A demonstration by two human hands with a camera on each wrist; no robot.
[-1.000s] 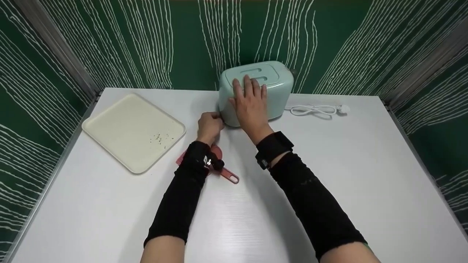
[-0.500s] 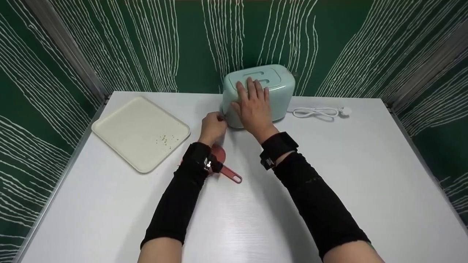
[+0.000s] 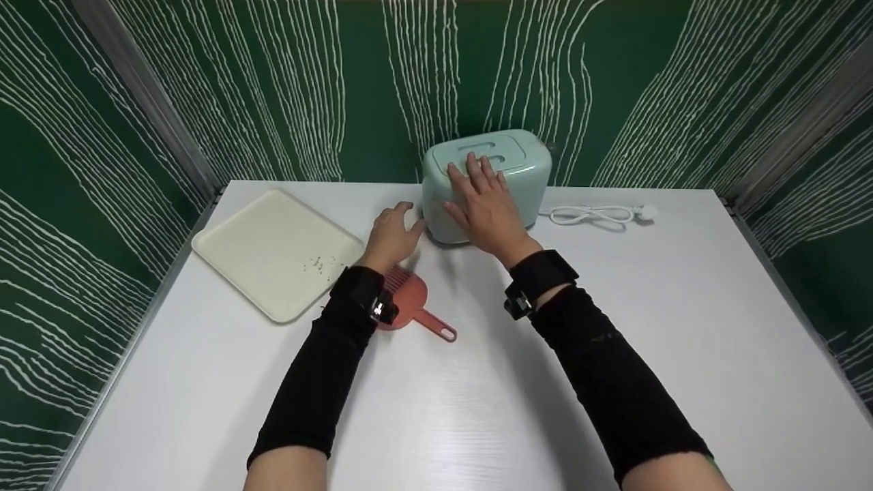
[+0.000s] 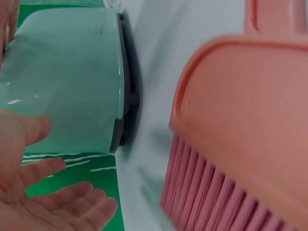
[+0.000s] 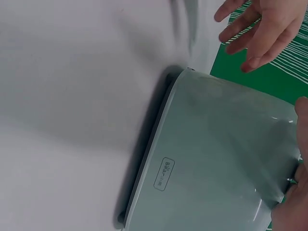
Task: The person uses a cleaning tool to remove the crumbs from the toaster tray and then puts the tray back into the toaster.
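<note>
A mint-green toaster stands upright at the back of the white table, two slot-shaped marks on its top. My right hand lies against its near side, with straight, spread fingers reaching over the top edge. Beside the toaster's left end is my left hand, its fingers spread and holding nothing. In the left wrist view, that left hand shows an open palm close to the toaster. Below my left wrist lies a red dustpan, partly hidden by the wrist strap; pink bristles stick out along its edge.
On the left lies a cream tray with dark crumbs near its right corner. A looped white power cord with a plug lies right of the toaster. Green walls with white lines rise behind and at both sides.
My left hand has drawn back slightly from the toaster's lower left end, and its curled fingers have spread. The right hand stays on the toaster. The whole view has shifted a little.
</note>
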